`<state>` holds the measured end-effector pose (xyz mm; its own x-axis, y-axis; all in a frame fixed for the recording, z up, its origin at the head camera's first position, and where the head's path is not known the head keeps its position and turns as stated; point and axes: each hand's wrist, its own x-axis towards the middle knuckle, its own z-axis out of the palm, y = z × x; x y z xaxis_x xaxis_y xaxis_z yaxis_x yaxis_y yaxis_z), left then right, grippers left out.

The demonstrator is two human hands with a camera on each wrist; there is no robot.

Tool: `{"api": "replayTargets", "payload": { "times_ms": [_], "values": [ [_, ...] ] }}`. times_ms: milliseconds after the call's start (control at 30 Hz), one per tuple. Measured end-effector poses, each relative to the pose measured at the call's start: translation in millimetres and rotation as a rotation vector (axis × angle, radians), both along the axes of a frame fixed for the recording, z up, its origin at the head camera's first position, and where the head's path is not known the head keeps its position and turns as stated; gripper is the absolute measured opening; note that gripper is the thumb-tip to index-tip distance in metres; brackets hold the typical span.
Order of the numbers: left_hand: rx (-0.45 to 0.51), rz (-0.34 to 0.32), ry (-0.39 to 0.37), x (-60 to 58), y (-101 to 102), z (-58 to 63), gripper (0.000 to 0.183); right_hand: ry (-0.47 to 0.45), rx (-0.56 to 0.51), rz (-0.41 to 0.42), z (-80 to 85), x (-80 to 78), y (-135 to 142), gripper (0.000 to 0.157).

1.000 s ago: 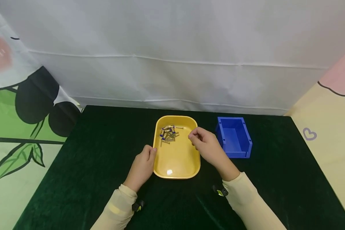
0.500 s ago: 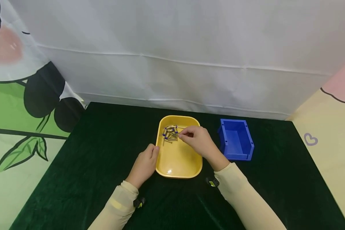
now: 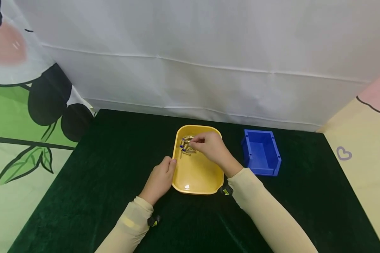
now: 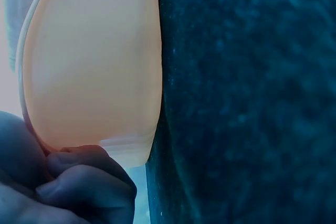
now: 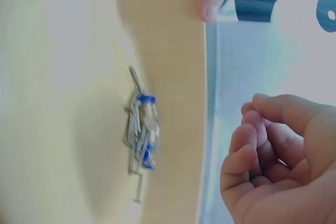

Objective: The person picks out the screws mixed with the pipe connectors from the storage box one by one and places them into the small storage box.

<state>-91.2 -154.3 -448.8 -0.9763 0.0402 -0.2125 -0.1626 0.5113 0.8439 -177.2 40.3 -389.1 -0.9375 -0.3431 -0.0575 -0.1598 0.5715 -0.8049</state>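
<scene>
A yellow tray (image 3: 196, 177) lies on the dark green cloth, with a small pile of screws (image 3: 187, 154) and short metal cylinders with blue ends (image 5: 148, 113) toward its far left. My left hand (image 3: 158, 181) grips the tray's left rim, thumb on top; in the left wrist view, curled fingers (image 4: 86, 187) lie against the outer wall. My right hand (image 3: 212, 147) is over the tray, fingertips close above the pile and overlapping it in the head view. From the right wrist, its fingers look curled, thumb near the index fingertip, with nothing visible between them.
A blue open-front bin (image 3: 261, 154) stands just right of the tray. Green cloth (image 3: 114, 147) covers the table. Behind it hangs a white curtain (image 3: 183, 84), with printed panels at both sides.
My right hand has moved left and away from me, from the tray's right rim to over the pile. The left hand keeps its grip on the tray; the head view has shifted slightly.
</scene>
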Motion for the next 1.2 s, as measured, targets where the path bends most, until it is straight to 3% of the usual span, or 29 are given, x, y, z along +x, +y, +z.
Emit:
{"api": "replayTargets", "payload": {
  "times_ms": [167, 433, 633, 867, 1200],
  "values": [
    [0.008, -0.005, -0.004, 0.5, -1, -1.4, 0.032, -0.006, 0.041, 0.041, 1.6, -4.8, -6, 0.015],
    [0.006, -0.004, 0.006, -1.9, -4, 1.0, 0.034, -0.012, 0.069, 0.04, 14.3, -12.8, -13, 0.013],
    [0.009, -0.007, 0.006, 0.8, -3, -0.9, 0.033, -0.055, 0.108, 0.056, -0.4, -17.9, -21, 0.015],
    [-0.005, -0.007, 0.008, -0.2, 3, -1.9, 0.03, 0.002, 0.21, 0.044, -15.7, -25.6, -30, 0.01],
    [-0.001, -0.021, 0.019, 0.8, 12, -5.2, 0.03, 0.05, 0.346, 0.106, -46.0, -26.9, -39, 0.008]
  ]
}}
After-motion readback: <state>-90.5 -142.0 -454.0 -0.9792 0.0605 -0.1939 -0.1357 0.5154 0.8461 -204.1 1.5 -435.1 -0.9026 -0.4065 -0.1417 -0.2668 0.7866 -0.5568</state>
